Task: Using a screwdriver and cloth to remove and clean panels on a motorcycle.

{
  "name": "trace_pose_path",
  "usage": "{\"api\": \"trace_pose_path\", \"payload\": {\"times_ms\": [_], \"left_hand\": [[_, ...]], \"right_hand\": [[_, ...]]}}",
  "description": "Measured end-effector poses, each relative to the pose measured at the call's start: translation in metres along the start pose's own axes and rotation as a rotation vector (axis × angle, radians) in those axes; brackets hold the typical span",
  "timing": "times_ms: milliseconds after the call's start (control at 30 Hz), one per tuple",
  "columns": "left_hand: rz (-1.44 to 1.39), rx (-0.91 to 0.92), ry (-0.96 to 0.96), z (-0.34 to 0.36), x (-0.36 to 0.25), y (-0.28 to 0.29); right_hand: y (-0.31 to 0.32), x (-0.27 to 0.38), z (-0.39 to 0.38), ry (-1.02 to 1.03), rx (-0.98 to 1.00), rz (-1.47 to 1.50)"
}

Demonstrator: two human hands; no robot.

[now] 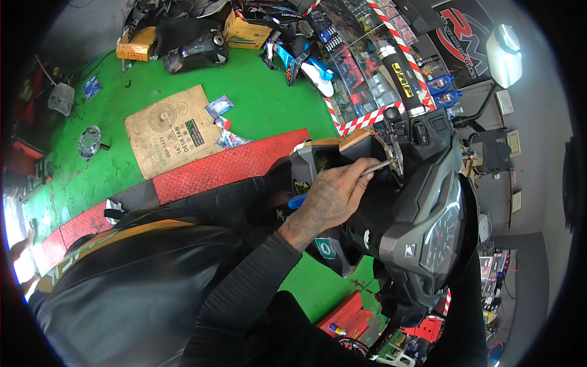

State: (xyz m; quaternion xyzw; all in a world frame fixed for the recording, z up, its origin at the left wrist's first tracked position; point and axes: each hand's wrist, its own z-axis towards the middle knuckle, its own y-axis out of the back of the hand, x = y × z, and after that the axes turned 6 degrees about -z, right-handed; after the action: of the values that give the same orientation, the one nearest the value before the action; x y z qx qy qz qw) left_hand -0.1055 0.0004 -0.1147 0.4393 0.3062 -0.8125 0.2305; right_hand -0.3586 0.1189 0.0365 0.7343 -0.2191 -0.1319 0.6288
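Screwdriver (pixel 342 183) inside left hand (pixel 333 199) grip, shaft protruding forward.

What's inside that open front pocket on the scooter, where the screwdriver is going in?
The screwdriver held by the hand points its metal shaft into the pocket. Only dark inner wall shows; the hand covers the lower part.

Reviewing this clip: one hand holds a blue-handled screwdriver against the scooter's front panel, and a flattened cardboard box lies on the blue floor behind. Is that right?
Not quite. The head view shows the floor is green, not blue. The rest holds: the hand grips a blue-handled screwdriver at the scooter's front panel, and the flattened cardboard box lies on the floor behind.
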Motion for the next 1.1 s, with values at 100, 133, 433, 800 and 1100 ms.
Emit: {"api": "trace_pose_path", "payload": {"times_ms": [100, 133, 433, 800, 1100], "left_hand": [[0.053, -0.035, -0.083, 0.003, 0.008, -0.001], [0.05, -0.039, -0.076, 0.004, 0.009, 0.0], [0.459, 0.177, -0.179, 0.011, 0.012, -0.014], [0.769, 0.319, -0.177, 0.035, 0.01, -0.03], [0.922, 0.664, -0.211, 0.077, 0.012, -0.053]], "right_hand": [[-0.023, 0.009, 0.015, 0.021, 0.057, 0.004], [-0.03, 0.01, 0.018, 0.026, 0.079, 0.005], [-0.079, 0.034, 0.03, 0.088, 0.236, 0.021], [-0.105, 0.054, 0.035, 0.142, 0.335, 0.087], [-0.119, 0.074, 0.043, 0.236, 0.405, 0.139]]}}
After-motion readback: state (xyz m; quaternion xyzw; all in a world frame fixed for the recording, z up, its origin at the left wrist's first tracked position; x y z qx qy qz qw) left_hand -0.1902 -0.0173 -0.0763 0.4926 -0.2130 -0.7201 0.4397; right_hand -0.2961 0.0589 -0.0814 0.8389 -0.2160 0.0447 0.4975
